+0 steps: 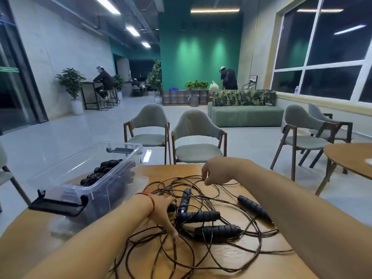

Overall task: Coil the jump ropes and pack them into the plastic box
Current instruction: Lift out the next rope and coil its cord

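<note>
Jump ropes (198,216) partly packed; several in the box (96,190), a tangle (217,231) remains on the surface (177,170); right hand (216,173) fingers (203,174) pinch a cord (219,192); left hand's (161,210) grip cannot be told.

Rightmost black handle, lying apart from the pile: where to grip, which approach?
Grip the ribbed middle of the rightmost handle, pinching across its width from above. It lies flat and diagonal on the table, apart from the other handles, with bare wood on both long sides; its ends taper, and cords crowd the near end.

Wooden table (171,171) bears 1 clear plastic box (96,196) beside tangled jump ropes (201,216).
</note>
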Tool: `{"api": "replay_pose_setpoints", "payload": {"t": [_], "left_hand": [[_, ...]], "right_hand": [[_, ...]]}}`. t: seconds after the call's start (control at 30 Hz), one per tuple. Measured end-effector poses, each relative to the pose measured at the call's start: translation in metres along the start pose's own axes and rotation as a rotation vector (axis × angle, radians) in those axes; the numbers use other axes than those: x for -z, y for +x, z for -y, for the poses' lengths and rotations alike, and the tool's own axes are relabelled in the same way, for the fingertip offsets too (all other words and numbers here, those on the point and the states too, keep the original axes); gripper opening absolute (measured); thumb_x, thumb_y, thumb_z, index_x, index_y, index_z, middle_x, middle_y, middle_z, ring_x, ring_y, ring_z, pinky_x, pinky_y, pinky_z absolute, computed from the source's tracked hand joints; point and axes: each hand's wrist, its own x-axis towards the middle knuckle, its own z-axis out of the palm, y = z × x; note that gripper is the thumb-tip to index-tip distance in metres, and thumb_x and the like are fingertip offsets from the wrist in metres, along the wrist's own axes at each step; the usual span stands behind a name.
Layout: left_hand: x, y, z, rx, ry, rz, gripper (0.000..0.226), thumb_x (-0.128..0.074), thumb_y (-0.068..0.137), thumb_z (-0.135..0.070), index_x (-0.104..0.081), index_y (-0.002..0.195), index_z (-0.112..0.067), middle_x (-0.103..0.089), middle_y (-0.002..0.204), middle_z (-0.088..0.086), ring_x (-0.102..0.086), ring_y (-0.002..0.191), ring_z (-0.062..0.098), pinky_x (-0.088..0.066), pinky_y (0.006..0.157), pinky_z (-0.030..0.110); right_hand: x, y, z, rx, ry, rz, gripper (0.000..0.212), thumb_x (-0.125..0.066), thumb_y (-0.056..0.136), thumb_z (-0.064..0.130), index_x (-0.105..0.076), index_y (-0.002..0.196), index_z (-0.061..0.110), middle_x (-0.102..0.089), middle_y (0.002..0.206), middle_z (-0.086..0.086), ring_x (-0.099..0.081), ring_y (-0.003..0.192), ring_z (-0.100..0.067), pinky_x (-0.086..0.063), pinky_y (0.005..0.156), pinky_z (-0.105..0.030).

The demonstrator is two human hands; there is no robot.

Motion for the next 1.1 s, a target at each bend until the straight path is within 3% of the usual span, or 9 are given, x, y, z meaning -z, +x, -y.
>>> {"api": "replay_pose_setpoints", "payload": {"t": [0.13, 0.27, 0.4, 0.53, 0.6, 0.7, 0.8, 0.93, 1.1], "left_hand": [[-0.008, -0.006, -0.003, -0.060, 0.033, -0.325, 0.081, -0.084, 0.086, -0.041, -0.041, 0.154, -0.025, -0.061, 0.140, 0.000, -0.062, 0.121, 0.021, -0.057, 0.103, 0.039], [0.033, -0.024, -0.010, -0.132, -0.041, -0.585, 0.024, -0.061, 0.106, -0.031, -0.064, 0.129, -0.025, -0.069, 0.113, -0.005, -0.065, 0.098, 0.011, -0.057, 0.091, 0.030], [0.095, -0.057, -0.025, -0.322, -0.156, -0.920, 0.019, -0.056, 0.109, -0.022, -0.073, 0.113, -0.016, -0.069, 0.101, -0.001, -0.065, 0.091, 0.013, -0.057, 0.093, 0.034], [0.147, -0.088, -0.031, -0.456, -0.504, -1.150, 0.014, -0.059, 0.107, -0.017, -0.073, 0.110, -0.015, -0.067, 0.094, -0.007, -0.064, 0.085, 0.007, -0.057, 0.080, 0.024], [0.170, -0.100, -0.030, -0.457, -0.771, -1.217, 0.012, -0.059, 0.108, -0.022, -0.071, 0.112, -0.020, -0.068, 0.095, -0.007, -0.068, 0.088, 0.010, -0.062, 0.074, 0.027], [0.194, -0.108, -0.028, -0.473, -1.167, -1.131, 0.013, -0.062, 0.107, -0.030, -0.063, 0.118, -0.024, -0.069, 0.108, -0.001, -0.070, 0.103, 0.019, -0.065, 0.080, 0.035], [0.192, -0.106, -0.033, -0.474, -1.319, -1.022, 0.048, -0.069, 0.100, -0.038, -0.050, 0.138, -0.016, -0.063, 0.120, 0.004, -0.064, 0.113, 0.024, -0.060, 0.095, 0.043], [0.171, -0.095, -0.033, -0.342, -1.494, -0.932, 0.090, -0.073, 0.079, -0.059, -0.043, 0.151, -0.016, -0.057, 0.136, 0.009, -0.059, 0.121, 0.026, -0.056, 0.094, 0.050], [0.135, -0.087, -0.053, -0.545, -1.249, -0.600, 0.045, -0.056, 0.105, -0.055, -0.064, 0.131, -0.019, -0.071, 0.127, 0.006, -0.069, 0.117, 0.024, -0.057, 0.101, 0.046]], "right_hand": [[0.006, -0.001, 0.016, 0.017, -0.049, 0.041, 0.036, -0.068, 0.102, 0.042, -0.071, 0.134, 0.026, -0.069, 0.127, 0.004, -0.059, 0.117, -0.020, -0.045, 0.095, -0.034], [0.022, 0.002, 0.031, 0.047, -0.043, -0.020, 0.056, -0.072, 0.099, 0.038, -0.056, 0.152, 0.027, -0.063, 0.144, 0.001, -0.054, 0.134, -0.026, -0.045, 0.111, -0.041], [0.040, 0.005, 0.044, 0.117, 0.084, -0.122, 0.072, -0.083, 0.086, 0.044, -0.052, 0.148, 0.025, -0.063, 0.137, 0.002, -0.060, 0.125, -0.025, -0.049, 0.107, -0.045], [0.058, 0.001, 0.038, 0.100, 0.602, -0.342, 0.015, -0.071, 0.101, 0.035, -0.071, 0.109, 0.022, -0.077, 0.105, 0.005, -0.071, 0.099, -0.017, -0.053, 0.090, -0.034], [0.069, -0.007, 0.033, 0.087, 0.804, -0.384, 0.027, -0.059, 0.109, 0.033, -0.077, 0.099, 0.015, -0.082, 0.099, 0.001, -0.075, 0.097, -0.018, -0.052, 0.083, -0.026], [0.082, -0.024, 0.034, 0.085, 1.068, -0.397, 0.044, -0.046, 0.115, 0.034, -0.075, 0.094, 0.009, -0.082, 0.101, -0.012, -0.078, 0.098, -0.027, -0.058, 0.079, -0.026], [0.104, -0.033, 0.039, 0.093, 1.313, -0.423, 0.046, -0.042, 0.116, 0.038, -0.067, 0.092, 0.008, -0.081, 0.097, -0.018, -0.079, 0.099, -0.037, -0.061, 0.091, -0.049], [0.131, -0.039, 0.039, 0.114, 1.484, -0.438, 0.042, -0.046, 0.114, 0.040, -0.064, 0.101, 0.005, -0.079, 0.101, -0.022, -0.079, 0.092, -0.040, -0.062, 0.094, -0.054], [0.150, -0.045, 0.039, 0.149, 1.564, -0.501, 0.046, -0.041, 0.115, 0.042, -0.065, 0.093, 0.010, -0.080, 0.105, -0.017, -0.076, 0.096, -0.038, -0.058, 0.094, -0.057]]}}
